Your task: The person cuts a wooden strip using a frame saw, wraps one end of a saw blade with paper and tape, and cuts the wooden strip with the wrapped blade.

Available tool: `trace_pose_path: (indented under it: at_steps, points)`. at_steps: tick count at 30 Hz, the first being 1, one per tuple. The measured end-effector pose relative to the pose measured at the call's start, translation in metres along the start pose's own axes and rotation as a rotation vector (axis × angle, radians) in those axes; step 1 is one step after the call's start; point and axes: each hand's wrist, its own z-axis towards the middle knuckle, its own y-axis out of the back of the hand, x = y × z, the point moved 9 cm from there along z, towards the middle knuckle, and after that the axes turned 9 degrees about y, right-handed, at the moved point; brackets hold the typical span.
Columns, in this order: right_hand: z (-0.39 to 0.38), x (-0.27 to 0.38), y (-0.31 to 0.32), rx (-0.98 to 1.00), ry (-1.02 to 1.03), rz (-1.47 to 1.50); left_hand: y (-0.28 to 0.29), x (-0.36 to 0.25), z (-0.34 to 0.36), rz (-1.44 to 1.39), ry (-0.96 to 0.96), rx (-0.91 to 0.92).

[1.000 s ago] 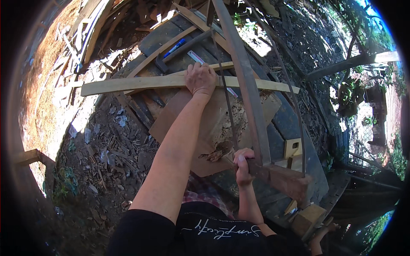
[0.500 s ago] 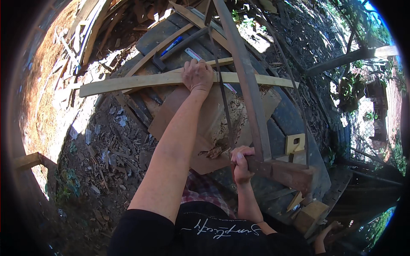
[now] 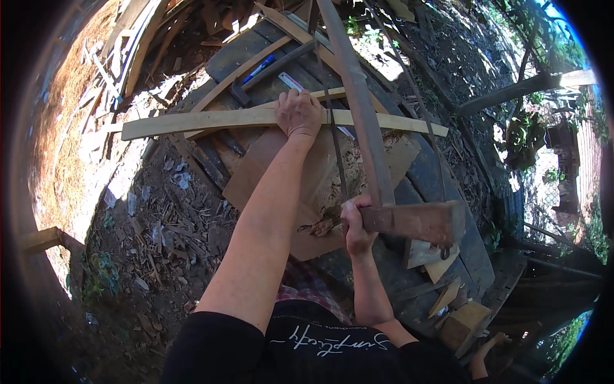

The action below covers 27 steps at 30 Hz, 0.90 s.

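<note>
A pale, slightly curved wooden strip [image 3: 166,125] lies across other timber on the work surface, with my left hand [image 3: 299,112] closed over it near the middle. My right hand [image 3: 359,225] grips the end of a large wooden frame saw [image 3: 364,121] at the lower right. The saw's narrow blade [image 3: 339,163] crosses the strip just right of my left hand. Beneath both hands lies a brown board [image 3: 249,179] strewn with sawdust and shavings. Just beyond my left hand are a white ruler [image 3: 290,82], a blue pen [image 3: 258,68] and a dark hammer-like tool [image 3: 243,93].
The dark worktop [image 3: 470,269] holds curved strips [image 3: 217,91] at the back and small wood offcuts [image 3: 465,320] at the lower right. A pile of lumber [image 3: 128,45] stands at the upper left. Wood debris [image 3: 150,256] covers the ground at left, and a beam [image 3: 505,96] juts in at right.
My right hand and the saw's near end have moved forward, away from my body. My left hand and the strip stay nearly in place.
</note>
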Motion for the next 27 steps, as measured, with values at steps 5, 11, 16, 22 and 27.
trace_pose_path:
  at_steps: [5,11,16,22,27]
  points:
    - [-0.001,0.043,-0.003,-0.044,0.238,0.21,-0.001,0.002,-0.003,-0.062,-0.068,-0.003]
    - [0.102,-0.002,-0.045,-0.025,0.182,-0.027,-0.001,-0.001,-0.003,-0.006,-0.078,0.001]
    - [-0.002,0.019,0.006,-0.028,0.087,0.021,0.001,-0.001,0.0,-0.002,0.0,-0.033]
    - [-0.004,0.038,0.004,0.005,0.236,0.117,0.001,-0.002,-0.004,-0.075,-0.119,-0.044]
    - [0.1,0.003,-0.046,-0.011,0.319,-0.133,0.0,-0.002,-0.006,-0.038,-0.12,-0.059]
